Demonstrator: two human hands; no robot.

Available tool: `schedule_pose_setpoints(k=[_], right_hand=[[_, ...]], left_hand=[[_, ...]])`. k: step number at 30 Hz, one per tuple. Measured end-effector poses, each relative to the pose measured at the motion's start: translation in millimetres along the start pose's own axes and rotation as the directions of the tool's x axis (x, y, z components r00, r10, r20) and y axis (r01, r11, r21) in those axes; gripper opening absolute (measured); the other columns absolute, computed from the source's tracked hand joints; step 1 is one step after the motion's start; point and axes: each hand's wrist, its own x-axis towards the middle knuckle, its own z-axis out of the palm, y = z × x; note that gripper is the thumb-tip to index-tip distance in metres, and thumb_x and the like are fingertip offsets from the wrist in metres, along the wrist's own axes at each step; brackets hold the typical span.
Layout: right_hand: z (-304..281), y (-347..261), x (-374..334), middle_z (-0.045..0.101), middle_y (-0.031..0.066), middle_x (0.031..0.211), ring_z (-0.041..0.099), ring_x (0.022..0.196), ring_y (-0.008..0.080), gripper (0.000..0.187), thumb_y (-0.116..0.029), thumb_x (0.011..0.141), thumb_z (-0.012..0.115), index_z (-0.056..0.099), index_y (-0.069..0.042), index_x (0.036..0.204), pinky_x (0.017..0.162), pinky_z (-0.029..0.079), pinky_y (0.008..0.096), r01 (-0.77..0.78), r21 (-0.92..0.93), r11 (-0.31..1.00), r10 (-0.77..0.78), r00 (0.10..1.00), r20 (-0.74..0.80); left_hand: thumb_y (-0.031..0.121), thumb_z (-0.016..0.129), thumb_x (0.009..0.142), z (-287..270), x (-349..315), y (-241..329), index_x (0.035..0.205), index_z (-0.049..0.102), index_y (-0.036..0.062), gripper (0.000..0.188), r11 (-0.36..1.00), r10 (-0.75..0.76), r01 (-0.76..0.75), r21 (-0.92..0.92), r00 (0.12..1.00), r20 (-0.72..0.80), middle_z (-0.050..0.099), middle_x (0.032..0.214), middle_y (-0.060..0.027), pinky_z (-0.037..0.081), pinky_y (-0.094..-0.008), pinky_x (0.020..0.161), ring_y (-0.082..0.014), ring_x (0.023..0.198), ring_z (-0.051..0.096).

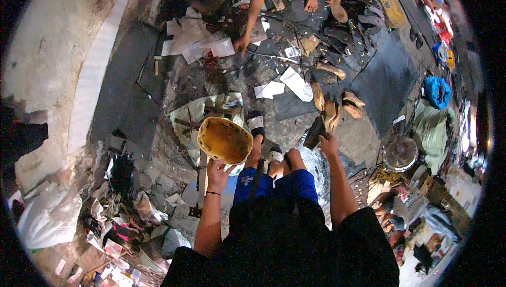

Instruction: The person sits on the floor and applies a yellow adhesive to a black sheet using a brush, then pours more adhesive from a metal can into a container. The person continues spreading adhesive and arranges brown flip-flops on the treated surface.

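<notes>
Left hand [217,172] is closed on the near rim of a shallow round bowl [225,140], yellow-brown inside, gripping from below, fingers curled over the edge. The bowl sits tilted over the person's left knee. I'm using it as the landmark.

Right hand [328,142], well to the right of the bowl, is pinched shut on a dark flat piece [315,132] that looks like a shoe sole. I can't tell how firm the grip is.

Risks as I judge them:
- The bowl is held at one rim point only. More tilt and it levers out of the fingers, or spills if anything is in it. I can't see any contents.
- The dark piece hangs over the clear plastic sheet [315,164] right of the bowl. That looks slippery if anything lands or a foot moves there.
- The sandalled feet [258,128] are just right of the bowl, so a dropped bowl hits them.

Room:
- Beyond the bowl: crumpled sheet and wood scraps [203,115], then scattered white paper [295,84]. Cluttered.
- Far beyond: another person's hand [241,43] reaching to the floor. Well apart, but keep clear.
- Right, past the dark piece: tan soles [331,108], then a big dark slab [387,78] with an open flat edge.
- Left of the bowl: rubble and scraps [126,202] and a pale kerb [92,78]. No clean landing there.
- Lower right: a round metal pot [400,153], well apart.
</notes>
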Motion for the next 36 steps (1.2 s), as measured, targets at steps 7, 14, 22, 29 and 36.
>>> schedule_pose_setpoints(k=[7, 14, 22, 29, 36], right_hand=[[48, -108, 49, 0.063, 0.0109, 0.094, 0.058, 0.066, 0.0152, 0.046, -0.021, 0.088, 0.067, 0.05, 0.007, 0.121, 0.055, 0.05, 0.0304, -0.135, 0.328, 0.935, 0.081, 0.981, 0.175], [133, -242, 205, 0.061, 0.0015, 0.075, 0.052, 0.064, 0.0082, 0.038, -0.038, 0.088, 0.067, 0.065, -0.001, 0.096, 0.055, 0.042, 0.027, 0.207, 0.155, 0.966, -0.242, 0.933, 0.265], [296, -257, 526, 0.064, 0.0048, 0.087, 0.056, 0.08, 0.0146, 0.035, -0.036, 0.087, 0.068, 0.064, -0.003, 0.098, 0.072, 0.045, 0.0315, 0.306, 0.069, 0.95, -0.313, 0.915, 0.252], [383, -274, 624, 0.055, 0.0025, 0.077, 0.045, 0.07, 0.0127, 0.026, -0.029, 0.088, 0.066, 0.059, -0.004, 0.088, 0.062, 0.041, 0.0313, 0.293, -0.139, 0.946, -0.264, 0.945, 0.19], [254, -287, 528, 0.064, 0.0097, 0.107, 0.06, 0.098, 0.0193, 0.033, -0.024, 0.089, 0.067, 0.054, -0.001, 0.108, 0.082, 0.049, 0.0304, 0.068, 0.324, 0.943, -0.196, 0.904, 0.38]], left_hand=[[0.022, 0.062, 0.081, 15, 6, 22, 0.117, 0.054, 0.0121, 0.039, 0.998, 0.047, -0.047, -0.05, 0.999, 0.006, 0.056, 0.12, -0.0084, 0.046, -0.0573, 0.096, -0.0318, 0.116, 0.052], [0.026, 0.058, 0.09, 29, 59, 8, 0.142, 0.036, 0.0174, 0.057, 0.992, 0.123, -0.124, -0.035, 0.992, -0.024, 0.043, 0.14, -0.0056, 0.046, -0.056, 0.096, -0.0265, 0.123, 0.048], [0.032, 0.07, 0.075, 36, 129, -73, 0.126, 0.052, 0.008, 0.06, 0.987, 0.032, -0.086, -0.135, 0.934, -0.356, 0.051, 0.13, -0.0118, 0.044, -0.0473, 0.098, -0.0281, 0.114, 0.053], [0.021, 0.071, 0.074, 164, 220, -49, 0.129, 0.047, 0.0034, 0.063, 0.973, -0.065, -0.039, -0.228, 0.899, -0.433, 0.05, 0.133, -0.0103, 0.04, -0.0442, 0.104, -0.0288, 0.12, 0.049], [0.023, 0.069, 0.082, 175, 300, -20, 0.132, 0.045, 0.0049, 0.058, 0.723, 0.174, 0.016, 0.691, 0.963, -0.204, 0.048, 0.136, -0.0094, 0.04, -0.0475, 0.102, -0.028, 0.121, 0.049]])
